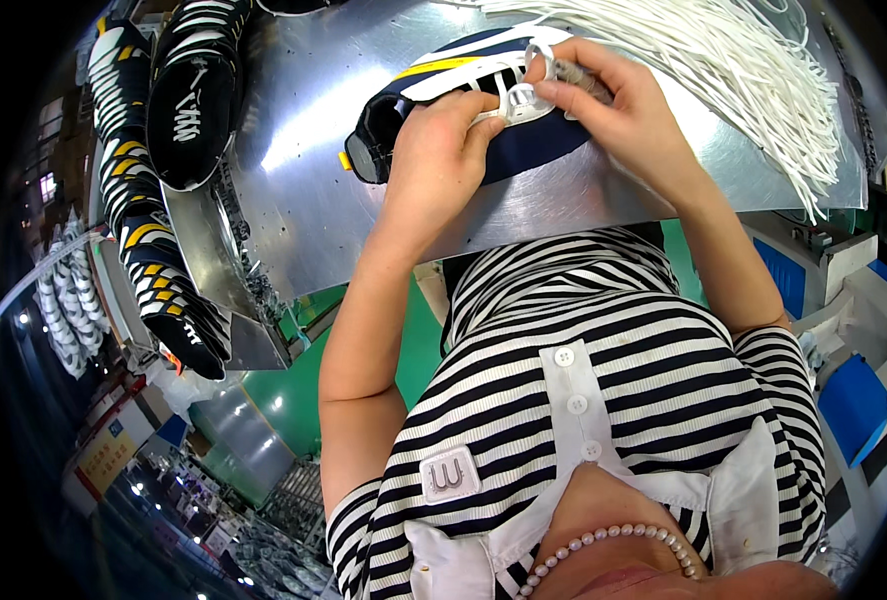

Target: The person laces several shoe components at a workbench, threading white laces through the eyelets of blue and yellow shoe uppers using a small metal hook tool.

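A navy, white and yellow shoe (538,148) lies on the metal table before me, its dark-lined opening on the left. My left hand (438,150) reaches over the shoe near its opening. Its thumb and forefinger pinch a white shoelace (506,100) over the eyelets. Further right, my right hand (608,100) is closed at the lacing with a loop of lace between thumb and forefinger. A small greyish-brown wrapped piece (580,80), perhaps a tool handle, lies across its fingers; its tip is hidden.
A large bundle of white laces (723,85) spreads over the table's right side. Left of me, a dark laced shoe (191,120) stands beside a long row of striped shoes (143,230). The metal table's (313,230) front edge runs close to my body.
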The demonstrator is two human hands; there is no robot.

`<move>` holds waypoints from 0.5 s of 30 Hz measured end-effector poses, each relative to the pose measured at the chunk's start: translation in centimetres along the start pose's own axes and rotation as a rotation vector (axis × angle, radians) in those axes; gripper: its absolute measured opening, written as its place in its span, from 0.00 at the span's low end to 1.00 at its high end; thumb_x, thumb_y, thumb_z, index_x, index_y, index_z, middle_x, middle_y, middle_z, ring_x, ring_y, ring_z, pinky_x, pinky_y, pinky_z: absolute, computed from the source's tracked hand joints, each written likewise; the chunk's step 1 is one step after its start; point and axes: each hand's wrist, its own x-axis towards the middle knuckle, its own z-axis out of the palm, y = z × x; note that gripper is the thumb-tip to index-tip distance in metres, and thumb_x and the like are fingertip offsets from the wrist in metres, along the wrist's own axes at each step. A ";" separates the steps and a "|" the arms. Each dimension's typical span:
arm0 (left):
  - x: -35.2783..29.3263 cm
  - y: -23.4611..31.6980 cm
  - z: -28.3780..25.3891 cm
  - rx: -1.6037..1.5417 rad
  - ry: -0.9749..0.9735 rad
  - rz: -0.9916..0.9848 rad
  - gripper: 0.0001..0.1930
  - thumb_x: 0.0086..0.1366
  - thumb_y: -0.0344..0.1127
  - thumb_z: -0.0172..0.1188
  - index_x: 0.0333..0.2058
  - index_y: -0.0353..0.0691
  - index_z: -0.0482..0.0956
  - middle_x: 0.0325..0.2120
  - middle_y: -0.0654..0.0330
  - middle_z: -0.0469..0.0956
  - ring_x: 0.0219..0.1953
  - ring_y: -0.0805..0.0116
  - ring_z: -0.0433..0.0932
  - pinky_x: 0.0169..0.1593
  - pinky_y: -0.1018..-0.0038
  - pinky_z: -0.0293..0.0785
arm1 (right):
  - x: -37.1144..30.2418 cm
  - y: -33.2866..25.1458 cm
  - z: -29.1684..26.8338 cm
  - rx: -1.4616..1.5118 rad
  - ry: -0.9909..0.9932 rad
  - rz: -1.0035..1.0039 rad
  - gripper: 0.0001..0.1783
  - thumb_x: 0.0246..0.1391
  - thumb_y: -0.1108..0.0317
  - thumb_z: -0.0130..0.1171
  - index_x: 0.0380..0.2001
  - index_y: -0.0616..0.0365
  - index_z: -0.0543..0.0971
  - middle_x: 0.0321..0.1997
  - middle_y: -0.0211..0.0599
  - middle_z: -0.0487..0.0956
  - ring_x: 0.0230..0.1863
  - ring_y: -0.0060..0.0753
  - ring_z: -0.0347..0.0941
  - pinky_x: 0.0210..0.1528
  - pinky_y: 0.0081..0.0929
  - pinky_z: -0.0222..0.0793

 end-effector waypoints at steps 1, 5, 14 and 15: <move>0.0 0.0 -0.1 -0.041 -0.020 -0.032 0.10 0.64 0.32 0.59 0.40 0.33 0.79 0.27 0.53 0.78 0.27 0.63 0.75 0.34 0.71 0.70 | 0.2 -0.2 -0.1 0.091 -0.022 0.010 0.08 0.60 0.67 0.58 0.39 0.60 0.77 0.29 0.27 0.76 0.27 0.18 0.67 0.31 0.17 0.62; -0.1 0.0 -0.3 -0.146 -0.018 -0.081 0.09 0.63 0.32 0.59 0.38 0.32 0.80 0.30 0.47 0.80 0.32 0.49 0.79 0.39 0.61 0.72 | 0.5 -0.1 0.0 0.223 -0.022 0.027 0.06 0.59 0.72 0.60 0.39 0.61 0.79 0.33 0.22 0.77 0.34 0.10 0.68 0.37 0.11 0.63; 0.2 0.1 -0.3 -0.106 -0.064 -0.070 0.13 0.62 0.38 0.64 0.39 0.35 0.80 0.27 0.57 0.81 0.29 0.71 0.77 0.36 0.75 0.72 | 0.6 1.6 1.4 -0.090 0.134 -0.072 0.08 0.57 0.73 0.62 0.41 0.60 0.79 0.33 0.24 0.78 0.34 0.11 0.70 0.38 0.11 0.66; 0.1 0.2 -0.2 -0.087 -0.067 -0.089 0.13 0.61 0.38 0.65 0.38 0.35 0.81 0.27 0.57 0.81 0.30 0.71 0.78 0.36 0.75 0.72 | 0.6 1.5 1.4 -0.090 0.131 -0.061 0.08 0.56 0.74 0.62 0.40 0.59 0.80 0.32 0.25 0.79 0.30 0.10 0.68 0.33 0.10 0.64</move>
